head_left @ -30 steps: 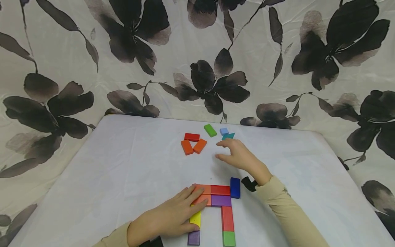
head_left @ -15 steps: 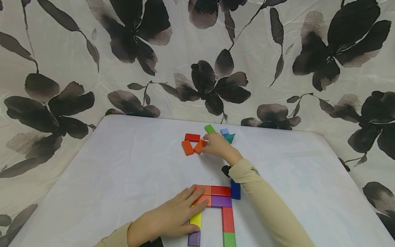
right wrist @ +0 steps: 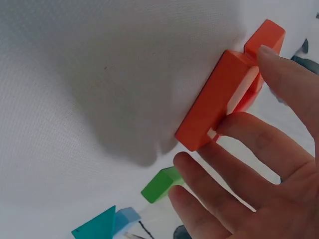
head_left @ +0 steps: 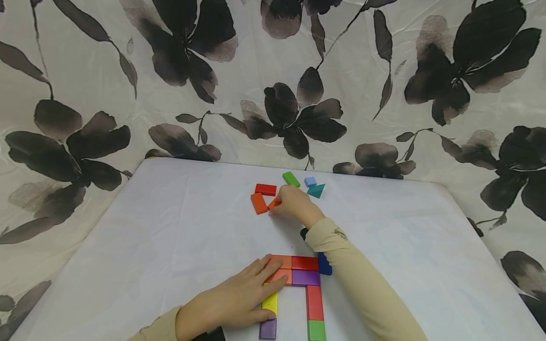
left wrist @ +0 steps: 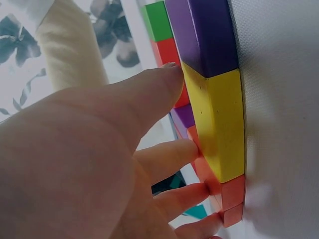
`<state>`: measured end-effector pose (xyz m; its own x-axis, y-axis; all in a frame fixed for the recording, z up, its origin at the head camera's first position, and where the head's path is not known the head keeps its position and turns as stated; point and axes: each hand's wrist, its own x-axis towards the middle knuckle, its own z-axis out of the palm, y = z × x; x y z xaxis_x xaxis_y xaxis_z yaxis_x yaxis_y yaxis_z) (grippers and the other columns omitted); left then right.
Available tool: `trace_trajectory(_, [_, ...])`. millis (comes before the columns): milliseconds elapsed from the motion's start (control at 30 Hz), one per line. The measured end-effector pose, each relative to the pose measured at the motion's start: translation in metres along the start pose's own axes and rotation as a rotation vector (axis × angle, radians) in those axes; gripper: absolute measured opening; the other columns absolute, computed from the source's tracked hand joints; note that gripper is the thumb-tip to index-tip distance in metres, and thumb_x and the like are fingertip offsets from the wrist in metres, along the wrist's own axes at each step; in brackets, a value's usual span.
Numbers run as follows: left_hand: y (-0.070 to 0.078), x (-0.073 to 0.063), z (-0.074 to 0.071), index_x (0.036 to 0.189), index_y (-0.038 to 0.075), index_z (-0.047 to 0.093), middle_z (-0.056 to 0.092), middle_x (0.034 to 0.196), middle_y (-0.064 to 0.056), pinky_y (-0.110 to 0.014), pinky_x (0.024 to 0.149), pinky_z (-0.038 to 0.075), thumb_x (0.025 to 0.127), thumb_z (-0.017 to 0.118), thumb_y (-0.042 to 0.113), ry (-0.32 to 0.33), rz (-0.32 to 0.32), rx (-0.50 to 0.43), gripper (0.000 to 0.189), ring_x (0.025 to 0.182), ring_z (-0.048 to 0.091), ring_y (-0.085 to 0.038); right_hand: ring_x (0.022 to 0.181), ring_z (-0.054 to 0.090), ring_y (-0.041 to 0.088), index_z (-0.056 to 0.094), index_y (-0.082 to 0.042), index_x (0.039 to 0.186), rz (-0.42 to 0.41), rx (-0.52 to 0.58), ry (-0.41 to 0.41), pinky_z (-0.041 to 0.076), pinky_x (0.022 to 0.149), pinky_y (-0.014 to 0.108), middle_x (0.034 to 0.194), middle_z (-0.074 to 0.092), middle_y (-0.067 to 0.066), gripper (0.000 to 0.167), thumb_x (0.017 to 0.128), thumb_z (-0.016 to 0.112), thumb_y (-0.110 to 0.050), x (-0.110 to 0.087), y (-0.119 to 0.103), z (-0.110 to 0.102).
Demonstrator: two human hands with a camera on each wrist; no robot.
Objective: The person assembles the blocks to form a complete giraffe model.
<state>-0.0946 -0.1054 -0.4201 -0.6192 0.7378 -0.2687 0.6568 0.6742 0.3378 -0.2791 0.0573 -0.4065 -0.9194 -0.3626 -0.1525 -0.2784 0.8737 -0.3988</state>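
Observation:
In the head view my left hand (head_left: 234,296) rests with spread fingers on a row of blocks. Under or beside its fingers lie orange blocks (left wrist: 234,191) and a yellow block (left wrist: 219,124), with a purple block (head_left: 268,329) below the thumb. My right hand (head_left: 296,203) reaches to the far side of the table and takes an orange block (right wrist: 214,99) between thumb and index finger. That block stays on the table. The other fingers of this hand extend past it. A second orange block (head_left: 259,203) and a red block (head_left: 266,189) lie just to the left.
A green block (head_left: 291,178), a light blue block (head_left: 310,181) and a teal triangle (head_left: 316,191) lie beyond my right hand. Red, purple and green blocks continue the arrangement near me; a dark blue block (head_left: 325,265) adjoins it, partly behind my right sleeve.
My right hand has moved left from beside the teal triangle to the orange block, its thumb and index finger now around it. My left hand has stayed in place.

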Motion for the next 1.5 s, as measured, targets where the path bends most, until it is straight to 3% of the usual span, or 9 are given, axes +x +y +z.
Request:
trace_trajectory(333, [0.0, -0.001, -0.001, 0.153, 0.019, 0.04, 0.021, 0.163, -0.011, -0.048, 0.117, 0.023, 0.095, 0.059, 0.05, 0.02, 0.013, 0.026, 0.068, 0.149, 0.016, -0.034, 0.066, 0.053, 0.018, 0.075, -0.006, 0.075, 0.05, 0.023, 0.02, 0.039, 0.056, 0.025, 0.062, 0.064, 0.002, 0.023, 0.081, 0.083, -0.028, -0.004, 0.004, -0.004])
trace_trajectory(633, [0.002, -0.001, -0.001, 0.154, 0.022, 0.039, 0.02, 0.163, -0.009, -0.049, 0.117, 0.023, 0.095, 0.059, 0.052, -0.006, -0.014, 0.006, 0.069, 0.15, 0.014, -0.033, 0.071, 0.053, 0.015, 0.08, -0.009, 0.076, 0.043, -0.002, -0.017, 0.04, 0.058, 0.026, 0.067, 0.069, -0.001, 0.016, 0.08, 0.084, -0.024, -0.014, 0.021, -0.014])
trace_trajectory(867, [0.002, 0.0, 0.0, 0.154, 0.023, 0.039, 0.02, 0.163, -0.009, -0.049, 0.117, 0.023, 0.094, 0.059, 0.053, -0.008, -0.021, 0.011, 0.069, 0.15, 0.014, -0.033, 0.067, 0.046, 0.013, 0.078, -0.007, 0.075, 0.049, 0.021, -0.04, 0.035, 0.057, 0.025, 0.06, 0.055, -0.004, 0.016, 0.081, 0.082, -0.021, -0.019, 0.038, -0.019])
trace_trajectory(1033, [0.002, 0.001, -0.001, 0.154, 0.022, 0.039, 0.02, 0.164, -0.008, -0.049, 0.117, 0.023, 0.095, 0.059, 0.053, -0.009, -0.019, 0.015, 0.069, 0.15, 0.014, -0.033, 0.067, 0.042, 0.013, 0.078, -0.003, 0.083, 0.041, 0.025, -0.039, 0.032, 0.057, 0.026, 0.071, 0.053, -0.003, 0.016, 0.08, 0.083, -0.019, -0.023, 0.051, -0.022])
trace_trajectory(1233, [0.002, 0.0, -0.001, 0.154, 0.021, 0.039, 0.02, 0.163, -0.009, -0.049, 0.117, 0.022, 0.095, 0.058, 0.052, -0.003, -0.004, 0.02, 0.069, 0.15, 0.014, -0.034, 0.07, 0.042, 0.017, 0.076, -0.005, 0.075, 0.012, 0.003, -0.027, 0.034, 0.061, 0.027, 0.071, 0.042, 0.0, 0.013, 0.079, 0.084, -0.014, -0.029, 0.067, -0.026])
trace_trajectory(1300, [0.001, 0.0, -0.001, 0.154, 0.021, 0.039, 0.02, 0.163, -0.009, -0.048, 0.118, 0.022, 0.095, 0.058, 0.052, -0.003, -0.003, 0.019, 0.069, 0.15, 0.014, -0.034, 0.078, 0.049, 0.02, 0.079, -0.002, 0.084, 0.008, 0.013, -0.018, 0.042, 0.067, 0.03, 0.078, 0.053, 0.002, 0.013, 0.078, 0.083, -0.012, -0.033, 0.072, -0.027])
trace_trajectory(1367, [0.001, 0.0, -0.001, 0.154, 0.021, 0.039, 0.02, 0.163, -0.009, -0.048, 0.117, 0.022, 0.095, 0.058, 0.051, -0.003, -0.003, 0.015, 0.069, 0.15, 0.013, -0.034, 0.09, 0.054, 0.024, 0.078, 0.001, 0.099, 0.014, 0.04, -0.02, 0.048, 0.076, 0.035, 0.094, 0.062, 0.008, 0.024, 0.079, 0.083, -0.01, -0.038, 0.078, -0.028])
trace_trajectory(1500, [0.002, 0.0, 0.0, 0.154, 0.021, 0.038, 0.02, 0.164, -0.009, -0.049, 0.117, 0.022, 0.095, 0.058, 0.051, -0.001, -0.003, 0.006, 0.069, 0.15, 0.013, -0.034, 0.103, 0.055, 0.031, 0.073, 0.002, 0.114, 0.031, 0.12, -0.031, 0.05, 0.087, 0.042, 0.112, 0.063, 0.016, 0.035, 0.081, 0.08, -0.006, -0.049, 0.088, -0.03])
